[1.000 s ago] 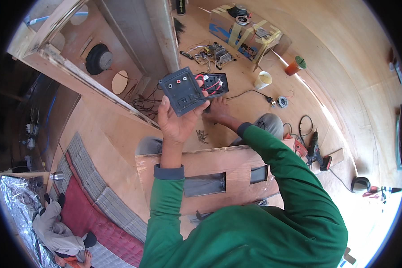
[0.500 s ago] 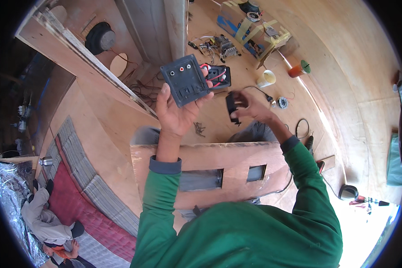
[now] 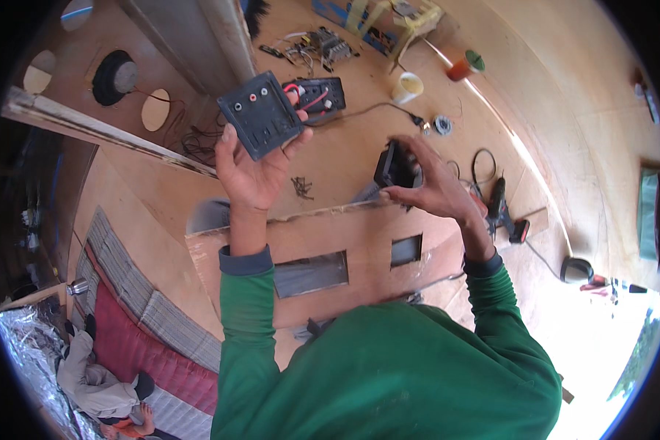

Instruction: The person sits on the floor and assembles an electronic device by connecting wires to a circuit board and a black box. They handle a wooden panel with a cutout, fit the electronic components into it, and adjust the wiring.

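Note:
My left hand (image 3: pixel 255 180) is raised and closed on a black square jack panel (image 3: pixel 253 128), which has a few round sockets near its top edge. Behind the fingers, red wires run from it to a second black plastic housing (image 3: pixel 331 94); whether my fingers grip that one too is hidden. To the right, my right hand (image 3: pixel 440 183) pinches a black box-shaped plastic cover (image 3: pixel 389 165) between thumb and fingers, its hollow side partly showing. The two hands are apart. Below them a wooden panel (image 3: pixel 370 271) with two rectangular cutouts lies across my lap.
A small heap of screws (image 3: pixel 301 188) lies on the wooden floor. Beyond are a circuit board (image 3: pixel 334 48), a pale cup (image 3: pixel 408 88), an orange cup (image 3: pixel 462 67) and a cable. A cordless drill (image 3: pixel 500 209) lies at right. A person (image 3: pixel 99 381) lies at lower left.
My head view has shifted, so the floor items appear further left and up. My right hand has turned the black cover, showing more of its hollow side, and sits further from my left hand.

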### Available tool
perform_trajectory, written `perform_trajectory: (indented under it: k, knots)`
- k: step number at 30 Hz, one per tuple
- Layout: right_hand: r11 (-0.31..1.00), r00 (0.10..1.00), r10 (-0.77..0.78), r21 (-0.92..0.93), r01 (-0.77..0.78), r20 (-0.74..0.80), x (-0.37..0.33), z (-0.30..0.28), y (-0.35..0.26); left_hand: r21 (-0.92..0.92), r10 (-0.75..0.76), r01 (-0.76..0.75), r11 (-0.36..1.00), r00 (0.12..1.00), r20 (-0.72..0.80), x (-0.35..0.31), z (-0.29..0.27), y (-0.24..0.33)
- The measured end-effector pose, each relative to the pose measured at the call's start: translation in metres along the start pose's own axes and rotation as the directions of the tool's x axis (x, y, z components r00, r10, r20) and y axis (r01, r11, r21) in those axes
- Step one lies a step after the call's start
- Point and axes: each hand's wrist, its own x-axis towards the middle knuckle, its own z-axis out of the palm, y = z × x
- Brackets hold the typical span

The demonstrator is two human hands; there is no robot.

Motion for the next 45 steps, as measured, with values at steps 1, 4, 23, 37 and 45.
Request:
perform_trajectory:
  k: [1, 4, 23, 37, 45]
  knots:
    - [0.968, 0.991, -0.093, -0.241, 0.066, -0.100, -0.009, 0.002, -0.003, 0.028, -0.022, 0.022, 0.999, 1.000, -0.023, 0.000, 0.001, -0.002]
    - [0.977, 0.981, -0.081, -0.210, 0.042, -0.178, -0.027, -0.002, -0.007, 0.062, -0.100, 0.107, 0.992, 0.989, -0.106, 0.000, 0.007, -0.014]
    - [0.961, 0.992, -0.118, -0.245, 0.125, 0.041, -0.099, 0.080, -0.035, -0.148, -0.344, 0.329, 0.933, 0.935, -0.091, -0.016, 0.056, -0.080]
    - [0.986, 0.934, -0.028, 0.143, 0.084, -0.357, -0.104, 0.065, -0.018, 0.168, -0.313, 0.316, 0.934, 0.949, -0.044, -0.039, 0.079, -0.115]
    - [0.730, 0.895, 0.231, 0.676, 0.101, -0.383, -0.109, 0.039, -0.029, 0.286, -0.388, 0.394, 0.873, 0.918, -0.082, -0.066, 0.102, -0.146]
